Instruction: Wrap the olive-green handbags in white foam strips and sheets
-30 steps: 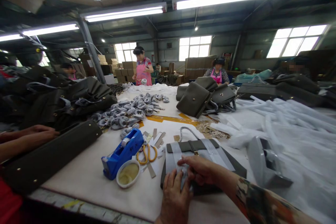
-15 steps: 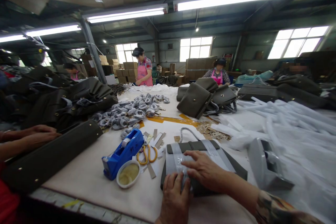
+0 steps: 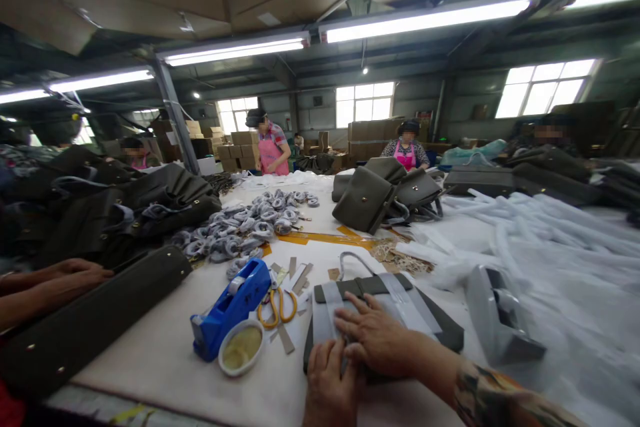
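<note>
Resting on the partly wrapped dark bag (image 3: 363,285), just ahead, long axis crosswise on the tabletop (image 3: 165,360), with right hand (image 3: 375,337) spread, gripping nothing, and with left hand (image 3: 331,380) at the near-left edge, whether gripping impossible to tell.

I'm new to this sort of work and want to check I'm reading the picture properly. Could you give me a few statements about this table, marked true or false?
1. The left hand and right hand are both on the bag. True.
2. The blue dispenser is right of the bag. False: it is left; a grey dispenser is on the right.
3. The scissors have orange handles. True.
4. The scissors lie in the dish. False: they lie beside it.
5. The standing person wears a pink apron. True.
</note>
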{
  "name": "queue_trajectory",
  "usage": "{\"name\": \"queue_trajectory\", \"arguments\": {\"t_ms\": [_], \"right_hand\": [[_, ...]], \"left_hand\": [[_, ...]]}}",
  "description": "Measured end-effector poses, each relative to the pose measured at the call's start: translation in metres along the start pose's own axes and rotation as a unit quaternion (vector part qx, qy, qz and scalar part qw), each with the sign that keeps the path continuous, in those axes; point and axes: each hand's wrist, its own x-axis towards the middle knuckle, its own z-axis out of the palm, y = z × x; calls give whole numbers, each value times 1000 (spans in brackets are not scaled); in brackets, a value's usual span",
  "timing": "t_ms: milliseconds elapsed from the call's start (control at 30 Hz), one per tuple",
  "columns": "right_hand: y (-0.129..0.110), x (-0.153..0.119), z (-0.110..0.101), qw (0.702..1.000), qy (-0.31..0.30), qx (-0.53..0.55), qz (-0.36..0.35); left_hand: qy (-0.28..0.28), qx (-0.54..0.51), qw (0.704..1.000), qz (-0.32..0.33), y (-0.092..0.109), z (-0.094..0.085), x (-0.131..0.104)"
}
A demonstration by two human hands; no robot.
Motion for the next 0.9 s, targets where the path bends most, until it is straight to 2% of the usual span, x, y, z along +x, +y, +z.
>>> {"name": "queue_trajectory", "arguments": {"t_ms": [100,200,267,333,367,433,533,600,667,733,800,900], "right_hand": [[-5,-19,1,1000,4,20,17],[13,-38,-7,994,71,7,87],[37,-56,-11,975,123,-10,187],[63,-76,-12,936,151,-14,319],[74,-86,-10,917,153,-6,369],[86,-104,-3,902,141,25,407],[80,-126,8,918,131,70,369],[66,-139,12,920,132,81,359],[50,-147,11,919,132,67,365],[37,-147,6,924,150,28,351],[26,-137,-2,935,181,-5,306],[16,-111,-9,958,165,4,234]], "left_hand": [[-34,1,999,10,-2,-7,3],[-88,6,995,42,-10,-21,11],[-101,-2,991,88,-19,-32,18],[-108,-21,986,122,-27,-41,25],[-110,-31,987,117,-31,-44,28],[-120,-48,990,60,-39,-48,36],[-180,-72,980,-42,-53,-53,56],[-258,-90,959,-80,-61,-60,76],[-349,-73,930,-92,-65,-67,98],[-401,-10,913,-74,-61,-71,119],[-380,26,924,-23,-48,-65,132],[-310,-39,947,70,-21,-42,135]]}}
